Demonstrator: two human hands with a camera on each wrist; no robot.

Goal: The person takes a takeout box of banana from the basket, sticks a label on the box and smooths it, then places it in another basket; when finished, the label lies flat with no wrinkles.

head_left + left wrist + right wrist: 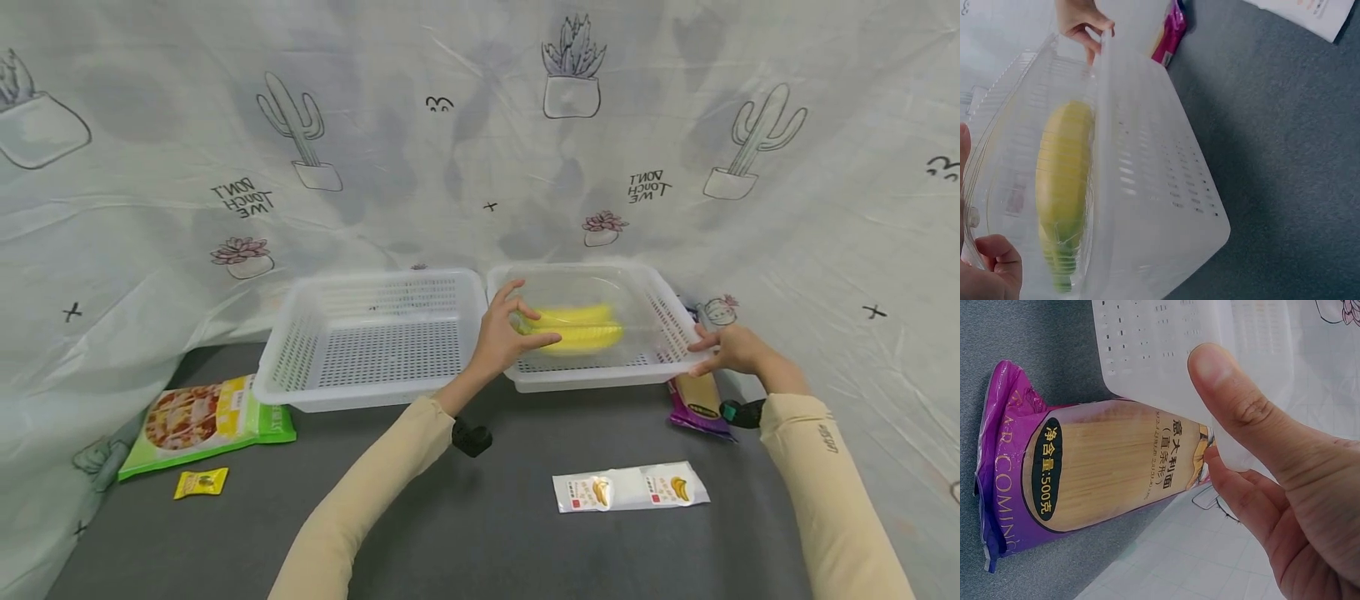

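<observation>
A clear plastic container (622, 292) with yellow bananas (577, 333) inside sits in the right white basket (585, 379). My left hand (501, 333) holds the container's left end, thumb and fingers spread about its edge. In the left wrist view, a bent finger (1000, 250) lies against the container's rim. With thumb and fingers, my right hand (738, 348) pinches the basket's right front corner. Just below that hand, a purple spaghetti bag (1097, 469) lies partly under the basket.
Beside the right basket stands a second white perforated basket (352, 398). A green food bag (202, 421) lies at its left front, with a small yellow packet (201, 482) nearby. A white wrapper with banana pictures (630, 487) lies at the front. A printed curtain hangs behind.
</observation>
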